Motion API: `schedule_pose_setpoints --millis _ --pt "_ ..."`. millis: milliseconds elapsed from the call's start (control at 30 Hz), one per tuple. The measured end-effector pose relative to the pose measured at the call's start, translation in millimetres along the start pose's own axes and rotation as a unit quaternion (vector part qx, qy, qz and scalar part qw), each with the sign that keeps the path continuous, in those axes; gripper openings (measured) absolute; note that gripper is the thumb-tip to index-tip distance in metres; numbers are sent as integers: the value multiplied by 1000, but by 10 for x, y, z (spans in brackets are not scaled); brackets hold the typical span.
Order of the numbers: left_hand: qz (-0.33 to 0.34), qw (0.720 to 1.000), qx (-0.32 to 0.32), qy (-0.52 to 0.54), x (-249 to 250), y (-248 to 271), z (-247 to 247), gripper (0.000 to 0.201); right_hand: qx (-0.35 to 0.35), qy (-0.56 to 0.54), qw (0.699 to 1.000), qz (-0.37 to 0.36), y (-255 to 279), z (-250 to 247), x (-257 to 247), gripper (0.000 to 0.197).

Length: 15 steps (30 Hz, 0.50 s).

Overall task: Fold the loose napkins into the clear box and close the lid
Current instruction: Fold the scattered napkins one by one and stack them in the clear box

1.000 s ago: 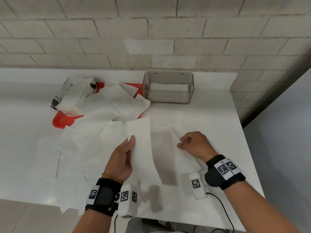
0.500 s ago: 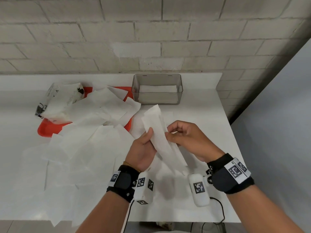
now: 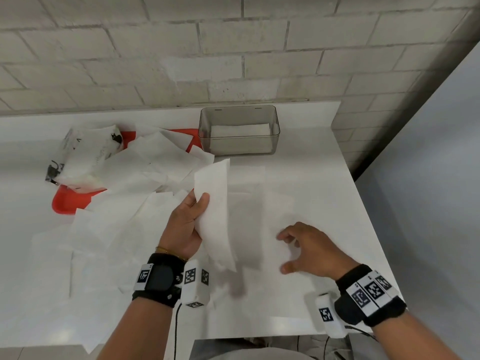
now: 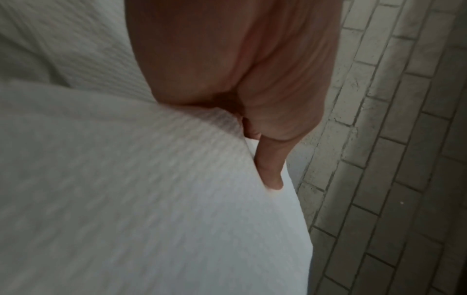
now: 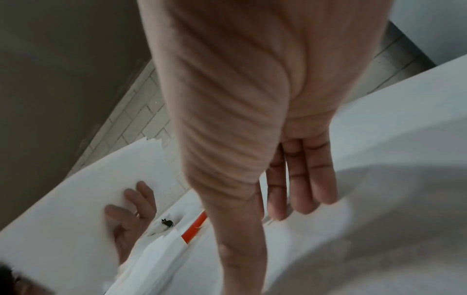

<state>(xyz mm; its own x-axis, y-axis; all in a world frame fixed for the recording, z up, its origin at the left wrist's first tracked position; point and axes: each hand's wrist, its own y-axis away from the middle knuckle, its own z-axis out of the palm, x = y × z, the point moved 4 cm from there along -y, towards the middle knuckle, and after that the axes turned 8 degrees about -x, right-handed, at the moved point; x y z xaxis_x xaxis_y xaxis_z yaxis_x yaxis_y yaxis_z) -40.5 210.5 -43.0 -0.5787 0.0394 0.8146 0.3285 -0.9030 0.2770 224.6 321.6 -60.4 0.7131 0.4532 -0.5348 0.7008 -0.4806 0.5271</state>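
Observation:
My left hand (image 3: 193, 216) grips a folded white napkin (image 3: 217, 211) and holds it up off the counter, thumb on its near face; in the left wrist view the napkin (image 4: 151, 199) fills the frame under my thumb (image 4: 270, 169). My right hand (image 3: 293, 252) hovers open over another napkin (image 3: 259, 203) lying flat on the counter, fingers (image 5: 303, 179) straight and holding nothing. The clear box (image 3: 239, 129) stands open at the back by the wall with folded napkins inside. No lid is in view.
Several loose napkins (image 3: 117, 216) spread over the left of the white counter (image 3: 324, 190), partly covering a red tray (image 3: 67, 201). A printed plastic wrapper (image 3: 83, 152) lies on the tray. The brick wall is behind; the counter's right edge drops off beside my right wrist.
Both hands held the napkin between them half a second ago. My right hand has let go and moved down to the right; the left hand alone holds the folded napkin upright.

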Motion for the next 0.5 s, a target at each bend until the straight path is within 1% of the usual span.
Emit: schedule_pose_setpoints --millis 67,133,233,300,333,367,433,467,500 --pt "2 1000 2 -13 13 30 -13 48 12 -28 999 -12 -1 12 -53 83" --pt "4 1000 -3 -19 -9 62 29 51 11 -106 993 -44 2 -2 -176 85" --pt "5 1000 -11 -3 -108 96 164 46 -23 -230 967 -102 -15 -31 -454 83" --pt "-2 999 -22 27 -197 105 264 47 -37 -257 959 -115 -43 -38 -622 80" --pt "-6 999 -27 42 -240 106 305 48 -26 -255 959 -117 -61 -42 -674 74" --pt "-10 998 -30 57 -280 103 322 51 4 -243 963 -115 -83 -56 -696 63" --pt "-9 996 -36 85 -324 88 304 54 86 -224 966 -92 -116 -127 -646 36" --pt "-1 995 -37 92 -322 78 276 54 114 -233 962 -81 -118 -175 -583 26" --pt "8 996 -34 87 -300 75 239 53 131 -249 957 -74 -111 -225 -510 21"
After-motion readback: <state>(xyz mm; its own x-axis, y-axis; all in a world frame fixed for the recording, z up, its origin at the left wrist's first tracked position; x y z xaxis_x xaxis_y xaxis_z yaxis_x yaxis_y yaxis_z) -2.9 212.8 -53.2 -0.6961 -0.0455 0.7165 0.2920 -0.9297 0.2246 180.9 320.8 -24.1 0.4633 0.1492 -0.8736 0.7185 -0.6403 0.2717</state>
